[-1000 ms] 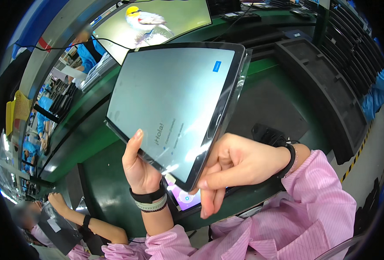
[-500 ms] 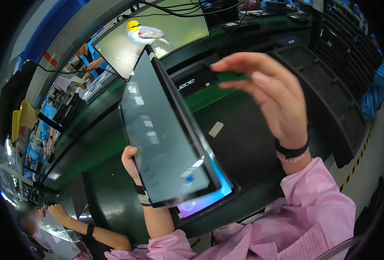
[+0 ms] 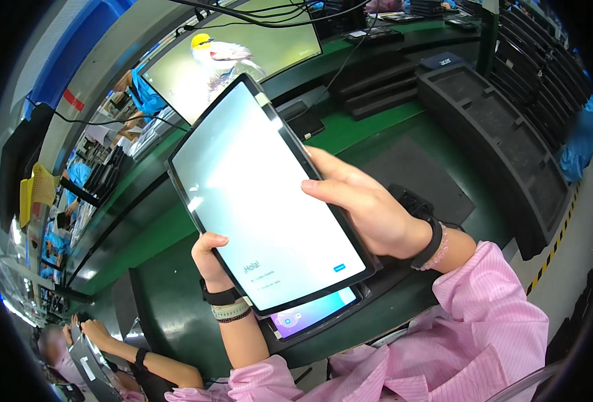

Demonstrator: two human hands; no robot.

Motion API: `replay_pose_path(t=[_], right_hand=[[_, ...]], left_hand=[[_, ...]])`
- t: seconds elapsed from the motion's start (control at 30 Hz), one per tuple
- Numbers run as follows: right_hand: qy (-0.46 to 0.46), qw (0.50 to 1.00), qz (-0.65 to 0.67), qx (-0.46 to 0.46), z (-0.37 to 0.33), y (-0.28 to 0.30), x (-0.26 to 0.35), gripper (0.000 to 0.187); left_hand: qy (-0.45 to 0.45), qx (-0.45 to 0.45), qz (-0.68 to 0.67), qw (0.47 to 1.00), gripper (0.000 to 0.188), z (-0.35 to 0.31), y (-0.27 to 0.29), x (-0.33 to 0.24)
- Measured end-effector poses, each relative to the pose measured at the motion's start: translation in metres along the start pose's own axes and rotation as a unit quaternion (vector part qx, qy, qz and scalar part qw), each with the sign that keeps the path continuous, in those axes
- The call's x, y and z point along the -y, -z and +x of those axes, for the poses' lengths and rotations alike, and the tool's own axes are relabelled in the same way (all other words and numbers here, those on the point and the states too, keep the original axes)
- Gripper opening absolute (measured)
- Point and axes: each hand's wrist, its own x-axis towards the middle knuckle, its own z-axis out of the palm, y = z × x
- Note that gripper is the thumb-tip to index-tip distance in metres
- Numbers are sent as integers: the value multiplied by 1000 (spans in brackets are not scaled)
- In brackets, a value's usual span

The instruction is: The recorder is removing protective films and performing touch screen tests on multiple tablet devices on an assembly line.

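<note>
A large black-framed tablet (image 3: pixel 256 187) with a lit white screen is held up in front of me, screen toward the camera. My left hand (image 3: pixel 210 258) grips its lower left edge, thumb on the bezel. My right hand (image 3: pixel 366 204) holds the right edge, fingers curled along the frame. Both wrists wear dark bands. Below the held tablet, a second tablet (image 3: pixel 313 315) with a purple-blue lit screen lies on the green bench (image 3: pixel 169 295), mostly hidden.
A monitor (image 3: pixel 243 53) showing a bird stands at the back. Black foam trays (image 3: pixel 504 134) line the right side, with a dark mat (image 3: pixel 420 174) beside them. Another person (image 3: pixel 102 355) in pink sleeves works at the lower left.
The tablet has turned from edge-on to facing me with its screen. My right hand came down from above and now grips the right edge.
</note>
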Motion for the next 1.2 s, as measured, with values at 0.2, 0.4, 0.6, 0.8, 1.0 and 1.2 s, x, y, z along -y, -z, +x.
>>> replay_pose_path(t=[0.2, 0.4, 0.6, 0.8, 1.0, 1.2], right_hand=[[0, 993, -95, -64, -4, 35, -1, 51], [-77, 977, -105, -168, -44, 93, 21, 51], [-173, 950, -127, -226, -68, 147, 21, 48], [-142, 889, -360, -245, -71, 171, 9, 42], [136, 659, -713, -198, -66, 158, 20, 31], [80, 623, -775, 71, -59, 101, 15, 27]], left_hand=[[-8, -79, 210, 974, 35, -22, -47, 1], [75, 48, 428, 899, 45, -25, -51, -11], [25, 149, 431, 889, 40, -44, -54, -48], [-71, 46, 492, 866, 43, -56, -47, -63], [-111, -11, 524, 844, 46, -70, -50, -70], [-155, -36, 508, 847, 39, -67, -44, -66]])
